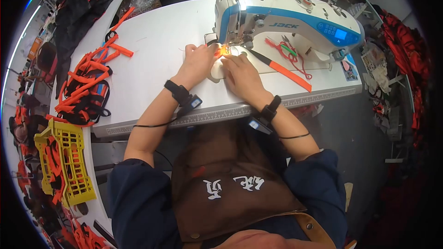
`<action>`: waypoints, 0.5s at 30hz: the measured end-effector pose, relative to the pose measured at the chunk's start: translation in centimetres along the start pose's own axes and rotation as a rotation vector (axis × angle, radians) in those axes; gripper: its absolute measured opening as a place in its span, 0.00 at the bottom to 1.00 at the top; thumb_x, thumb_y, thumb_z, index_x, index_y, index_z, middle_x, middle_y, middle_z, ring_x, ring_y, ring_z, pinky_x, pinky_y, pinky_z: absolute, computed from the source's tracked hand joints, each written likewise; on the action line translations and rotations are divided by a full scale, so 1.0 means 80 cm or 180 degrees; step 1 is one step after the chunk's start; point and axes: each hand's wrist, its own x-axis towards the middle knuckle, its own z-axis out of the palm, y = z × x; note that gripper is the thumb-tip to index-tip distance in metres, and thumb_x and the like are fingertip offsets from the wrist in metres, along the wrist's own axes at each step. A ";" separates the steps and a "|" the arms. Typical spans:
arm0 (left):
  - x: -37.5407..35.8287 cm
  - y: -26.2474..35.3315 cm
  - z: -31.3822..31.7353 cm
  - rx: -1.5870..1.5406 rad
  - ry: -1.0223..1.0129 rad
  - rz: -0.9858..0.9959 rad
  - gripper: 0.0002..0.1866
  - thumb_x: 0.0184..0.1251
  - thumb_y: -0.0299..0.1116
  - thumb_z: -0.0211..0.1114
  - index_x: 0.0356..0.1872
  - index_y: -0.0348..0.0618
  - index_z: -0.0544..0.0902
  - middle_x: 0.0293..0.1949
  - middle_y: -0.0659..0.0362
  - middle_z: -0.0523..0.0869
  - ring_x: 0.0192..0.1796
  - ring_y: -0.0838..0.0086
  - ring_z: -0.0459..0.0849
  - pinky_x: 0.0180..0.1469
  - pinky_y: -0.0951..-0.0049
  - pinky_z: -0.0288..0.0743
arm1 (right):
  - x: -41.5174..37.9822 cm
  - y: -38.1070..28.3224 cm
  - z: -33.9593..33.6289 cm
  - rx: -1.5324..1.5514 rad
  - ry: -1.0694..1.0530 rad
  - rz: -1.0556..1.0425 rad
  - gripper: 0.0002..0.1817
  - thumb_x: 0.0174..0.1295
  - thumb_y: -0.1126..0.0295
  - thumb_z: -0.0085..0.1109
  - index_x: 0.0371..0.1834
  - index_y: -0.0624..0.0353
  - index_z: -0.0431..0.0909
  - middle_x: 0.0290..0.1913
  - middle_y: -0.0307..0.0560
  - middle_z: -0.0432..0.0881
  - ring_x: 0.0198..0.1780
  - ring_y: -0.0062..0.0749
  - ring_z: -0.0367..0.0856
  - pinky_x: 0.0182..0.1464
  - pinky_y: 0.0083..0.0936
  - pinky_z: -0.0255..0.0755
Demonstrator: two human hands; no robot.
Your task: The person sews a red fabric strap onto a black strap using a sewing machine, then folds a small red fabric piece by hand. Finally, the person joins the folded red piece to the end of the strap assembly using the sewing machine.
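The white and blue sewing machine [230, 23] has its lamp lit over the needle area. Under it lies a small piece of orange webbing strap [224, 51], bright in the light. My left hand [199, 62] grips this strap from the left, its fingertips partly hidden beside the presser foot. My right hand [242, 73] is closed on the near right edge of the same strap, fingers close to the needle. A black strip with an orange end [288, 74] runs from behind my right fingers toward the table's right front edge.
Red-handled scissors [300, 60] and a green-handled tool [288, 49] lie under the machine arm. Orange and black straps [87, 87] are heaped on the left of the white table [152, 64]. A yellow crate [76, 166] with orange pieces stands at the lower left.
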 end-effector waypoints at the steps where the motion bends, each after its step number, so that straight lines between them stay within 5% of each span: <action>1: -0.003 0.007 -0.006 -0.0047 -0.0127 -0.0173 0.11 0.85 0.36 0.63 0.59 0.44 0.86 0.48 0.55 0.93 0.53 0.63 0.90 0.64 0.53 0.66 | 0.000 -0.002 0.006 -0.0064 0.0128 -0.0074 0.22 0.65 0.75 0.66 0.63 0.64 0.83 0.56 0.52 0.88 0.53 0.50 0.83 0.58 0.44 0.79; 5: -0.010 0.011 -0.015 -0.0145 -0.0159 -0.0028 0.11 0.83 0.32 0.62 0.57 0.40 0.85 0.41 0.49 0.94 0.45 0.55 0.93 0.63 0.51 0.71 | -0.003 -0.002 0.021 -0.0257 -0.0021 -0.0014 0.26 0.65 0.72 0.66 0.68 0.65 0.82 0.63 0.52 0.87 0.56 0.49 0.81 0.56 0.45 0.75; 8: -0.015 0.024 -0.020 -0.0448 -0.0045 0.0006 0.11 0.81 0.32 0.63 0.53 0.40 0.89 0.39 0.47 0.94 0.45 0.53 0.94 0.67 0.48 0.73 | -0.014 0.003 0.021 -0.0462 -0.0077 -0.0203 0.27 0.66 0.70 0.65 0.70 0.64 0.82 0.66 0.50 0.86 0.60 0.47 0.81 0.57 0.43 0.74; 9: -0.017 0.035 -0.030 -0.0393 -0.0243 -0.0157 0.10 0.80 0.32 0.64 0.50 0.40 0.91 0.40 0.49 0.95 0.52 0.57 0.94 0.72 0.47 0.71 | -0.016 0.001 0.018 -0.0436 -0.0008 -0.0181 0.25 0.66 0.73 0.66 0.68 0.60 0.83 0.64 0.46 0.87 0.58 0.46 0.81 0.59 0.44 0.73; 12: -0.036 0.031 -0.015 0.1069 0.1133 0.1063 0.11 0.81 0.35 0.64 0.47 0.42 0.92 0.39 0.51 0.95 0.55 0.61 0.93 0.68 0.51 0.73 | -0.020 0.004 0.014 -0.0452 -0.0029 -0.0255 0.24 0.67 0.72 0.66 0.67 0.60 0.84 0.66 0.46 0.87 0.59 0.44 0.82 0.59 0.43 0.72; 15: -0.033 0.039 -0.024 0.1082 0.0037 0.0430 0.12 0.81 0.39 0.63 0.45 0.46 0.92 0.36 0.56 0.95 0.56 0.64 0.91 0.66 0.53 0.73 | -0.021 0.009 0.010 -0.0424 -0.0111 -0.0271 0.23 0.68 0.71 0.66 0.67 0.58 0.84 0.68 0.46 0.87 0.61 0.42 0.82 0.60 0.42 0.72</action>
